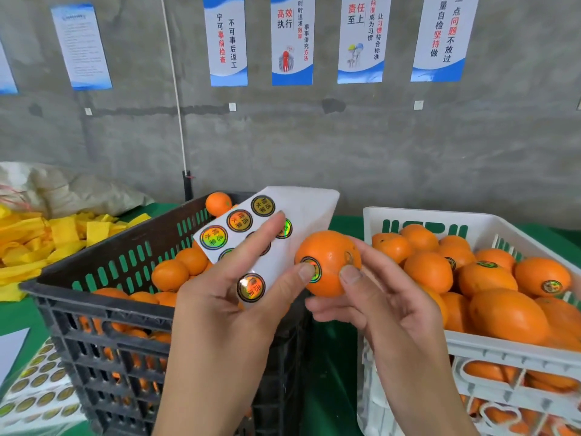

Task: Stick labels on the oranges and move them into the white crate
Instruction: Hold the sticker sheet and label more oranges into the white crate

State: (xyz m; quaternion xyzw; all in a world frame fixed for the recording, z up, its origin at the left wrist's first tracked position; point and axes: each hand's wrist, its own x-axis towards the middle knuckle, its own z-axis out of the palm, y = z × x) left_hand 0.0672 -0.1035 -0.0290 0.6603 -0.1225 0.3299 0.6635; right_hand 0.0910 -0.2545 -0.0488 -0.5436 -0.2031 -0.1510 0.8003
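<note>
While round and glossy between 2 hands, labelled orange, dimpled skin.

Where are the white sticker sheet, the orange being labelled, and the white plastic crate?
white sticker sheet (309, 212), head view, bare upper part.
orange being labelled (330, 256), head view, front peel.
white plastic crate (408, 217), head view, back wall.

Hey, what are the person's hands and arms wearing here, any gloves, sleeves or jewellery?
Nothing shows: the left hand and right hand are bare, without gloves, rings or watches. Both forearms are uncovered down to the bottom edge of the picture, with no sleeve in view. The fingernails are short and unpainted.
</note>
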